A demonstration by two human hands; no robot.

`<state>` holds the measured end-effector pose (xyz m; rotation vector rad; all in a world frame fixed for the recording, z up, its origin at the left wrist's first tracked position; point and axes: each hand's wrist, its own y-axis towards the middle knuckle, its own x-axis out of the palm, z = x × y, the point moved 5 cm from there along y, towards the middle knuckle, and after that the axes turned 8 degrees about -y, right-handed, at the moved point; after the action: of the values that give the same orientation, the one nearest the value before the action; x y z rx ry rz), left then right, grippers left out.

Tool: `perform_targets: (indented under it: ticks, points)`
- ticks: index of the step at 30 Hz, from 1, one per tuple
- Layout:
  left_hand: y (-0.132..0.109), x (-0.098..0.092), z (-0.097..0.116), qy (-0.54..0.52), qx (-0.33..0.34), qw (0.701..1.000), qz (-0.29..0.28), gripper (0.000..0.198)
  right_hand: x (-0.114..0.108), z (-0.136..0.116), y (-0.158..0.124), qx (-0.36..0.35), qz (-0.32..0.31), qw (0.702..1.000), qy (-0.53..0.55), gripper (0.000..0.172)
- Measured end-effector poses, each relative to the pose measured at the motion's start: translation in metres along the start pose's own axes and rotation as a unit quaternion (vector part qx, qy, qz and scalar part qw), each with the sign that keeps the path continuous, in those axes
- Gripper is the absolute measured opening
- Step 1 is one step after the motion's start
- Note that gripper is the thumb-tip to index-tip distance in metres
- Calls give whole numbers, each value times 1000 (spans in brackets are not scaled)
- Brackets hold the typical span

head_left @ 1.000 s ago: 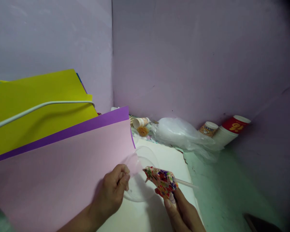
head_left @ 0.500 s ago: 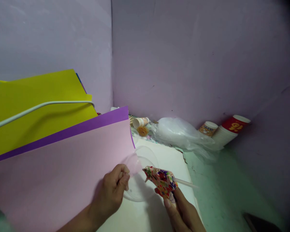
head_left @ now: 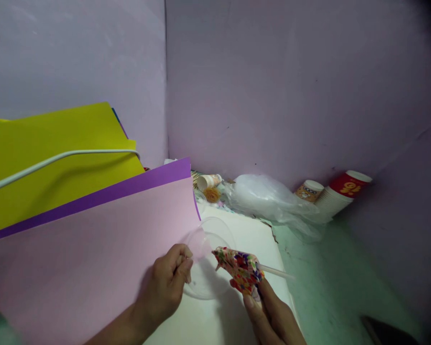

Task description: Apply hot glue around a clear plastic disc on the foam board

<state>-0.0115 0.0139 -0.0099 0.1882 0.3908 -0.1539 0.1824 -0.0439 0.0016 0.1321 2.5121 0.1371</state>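
Note:
My right hand (head_left: pixel 271 311) grips a flower-patterned hot glue gun (head_left: pixel 239 266) by its handle. Its nozzle points left, and a pale glue stick (head_left: pixel 276 271) sticks out of the back. My left hand (head_left: pixel 170 278) is closed in a pinch at the left edge of a clear round plastic dish (head_left: pixel 215 289). The nozzle sits in front of this dish, near its middle from my viewpoint; whether they touch, I cannot tell. Both are over a white board (head_left: pixel 190 326).
On the left lean large pink (head_left: pixel 93 254), purple (head_left: pixel 154 178) and yellow sheets (head_left: pixel 64 132), with a white bent rod (head_left: pixel 82 152) across the yellow. Along the wall lie a plastic bag (head_left: pixel 262 191), a tipped paper cup (head_left: pixel 209 181) and stacked paper cups (head_left: pixel 345 187). A dark object (head_left: pixel 388 330) lies lower right.

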Motion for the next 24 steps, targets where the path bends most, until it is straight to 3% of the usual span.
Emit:
perform_targets:
  ticks: [9,16,24]
  points:
    - [0,0,1,-3,12,1000,1,15,0,-2,1,10,-31,999,-18,46]
    - [0,0,0,0,11,1000,0,17,-3,-4,1,-1,11,1000,-18,46]
    - [-1,-1,-1,-1,8,1000,3,16,-1,-1,0,1,-6,999,-33,48]
